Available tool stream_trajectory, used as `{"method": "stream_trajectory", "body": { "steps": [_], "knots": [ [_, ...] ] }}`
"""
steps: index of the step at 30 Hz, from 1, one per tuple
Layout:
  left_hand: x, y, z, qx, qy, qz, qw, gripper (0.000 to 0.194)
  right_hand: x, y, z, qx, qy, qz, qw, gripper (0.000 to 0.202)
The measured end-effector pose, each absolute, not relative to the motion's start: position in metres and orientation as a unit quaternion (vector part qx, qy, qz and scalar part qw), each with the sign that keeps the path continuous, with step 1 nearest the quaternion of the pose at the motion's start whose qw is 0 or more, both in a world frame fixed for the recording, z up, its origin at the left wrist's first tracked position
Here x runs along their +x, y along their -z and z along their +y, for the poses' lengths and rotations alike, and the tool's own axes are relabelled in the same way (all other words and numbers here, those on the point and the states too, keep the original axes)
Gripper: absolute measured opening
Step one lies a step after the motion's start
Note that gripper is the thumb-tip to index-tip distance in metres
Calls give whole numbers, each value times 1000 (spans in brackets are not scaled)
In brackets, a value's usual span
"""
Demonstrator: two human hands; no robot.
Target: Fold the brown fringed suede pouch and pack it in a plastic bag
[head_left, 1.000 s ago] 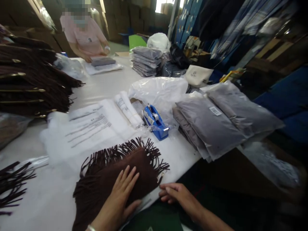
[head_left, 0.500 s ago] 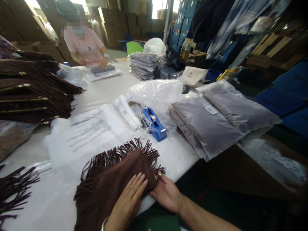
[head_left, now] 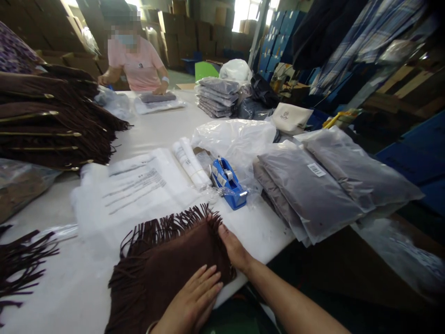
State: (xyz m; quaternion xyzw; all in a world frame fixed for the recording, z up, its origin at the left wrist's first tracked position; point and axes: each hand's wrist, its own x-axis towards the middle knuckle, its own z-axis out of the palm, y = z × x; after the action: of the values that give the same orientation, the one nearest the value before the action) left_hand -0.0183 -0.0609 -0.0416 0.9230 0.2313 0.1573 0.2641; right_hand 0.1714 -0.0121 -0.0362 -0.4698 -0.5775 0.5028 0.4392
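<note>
A dark brown fringed cushion cover [head_left: 181, 257] lies folded flat on the white table near its front edge. My left hand [head_left: 194, 294] rests palm down on its lower right part, fingers stretched out. At the cover's far right corner, my right hand [head_left: 234, 246] is closed around the edge, the thumb beside the fringe; some of its fingers are hidden by the fabric. Just beyond the cover stands a blue tape dispenser [head_left: 229, 183]. Printed white plastic bags [head_left: 135, 185] lie behind the cover, with a rolled bundle of bags [head_left: 190, 164] beside them.
A pile of brown fringed covers [head_left: 38, 120] stands at left. Bagged grey items [head_left: 306, 185] overhang the table's right edge; more bagged items [head_left: 218, 95] are stacked farther back. Across the table, a person in pink [head_left: 139, 67] handles a grey folded item [head_left: 158, 97].
My right hand has moved from the cover's lower right edge up to its far corner, where the fabric now lies squarer. My left hand has shifted slightly down and right.
</note>
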Motion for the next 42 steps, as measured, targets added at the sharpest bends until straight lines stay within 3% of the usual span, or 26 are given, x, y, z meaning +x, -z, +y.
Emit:
{"method": "stream_trajectory", "body": {
  "steps": [5,8,11,14,16,18,24,31,37,42],
  "knots": [
    [-24,20,-64,868,-291,239,324,35,145,40,-16,-490,-306,-783,232,68],
    [-63,17,-64,842,-371,273,282,32,144,32,-23,-418,-312,-827,208,58],
    [-130,22,-58,681,-362,572,279,24,162,21,-29,-341,-396,-809,271,40],
    [-195,23,-50,381,-337,762,401,39,196,26,-17,-494,-520,-547,431,40],
    [-221,19,-45,272,-357,733,512,48,217,36,3,-544,-633,-355,421,46],
    [-231,14,-36,230,-371,677,593,52,228,45,27,-522,-741,-253,338,52],
    [-225,4,7,185,-308,601,714,53,189,52,87,-361,-905,-178,138,62],
    [-214,21,47,205,-246,481,816,40,135,60,124,-264,-951,-148,55,66],
    [-180,32,77,136,-219,403,878,45,110,79,142,-245,-953,-177,36,61],
    [-170,14,88,291,-217,387,848,49,102,52,149,-280,-897,-341,-10,58]
  ]
}}
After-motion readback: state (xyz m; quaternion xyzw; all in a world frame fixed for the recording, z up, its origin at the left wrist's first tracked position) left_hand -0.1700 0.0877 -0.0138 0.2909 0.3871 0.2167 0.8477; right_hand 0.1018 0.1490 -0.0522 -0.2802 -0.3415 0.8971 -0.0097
